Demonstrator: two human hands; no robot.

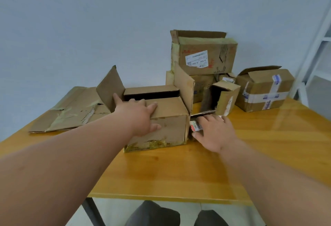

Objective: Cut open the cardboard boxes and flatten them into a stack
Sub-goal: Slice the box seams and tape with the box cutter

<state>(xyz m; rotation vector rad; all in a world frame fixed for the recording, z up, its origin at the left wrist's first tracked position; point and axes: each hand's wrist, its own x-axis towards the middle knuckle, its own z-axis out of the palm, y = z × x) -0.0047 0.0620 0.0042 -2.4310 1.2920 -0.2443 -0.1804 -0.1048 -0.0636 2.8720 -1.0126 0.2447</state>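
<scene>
1 head view covers the scene. At frame centre, an open box [161, 118] stands on the yellow wooden surface [179, 172], with 2 flaps raised, 1 at its left end and 1 at its right end. The left hand [138, 116] lies on the near top flap of this box, fingers extended and spread, thumb down on the front face; it presses and clasps nothing. The right hand [214, 132] rests just right of the box's lower right corner, fingers bent around a small labelled piece [196, 126] with a red mark and barcode; what this piece is cannot be determined. At left of centre, a flattened cardboard sheet [71, 109] lies flat on the surface, partly behind the raised left flap. At upper right, a labelled box [206, 55] sits on top of lower boxes. A small open box [223, 96] stands right of centre. A taped box [265, 89] stands at far right.
</scene>
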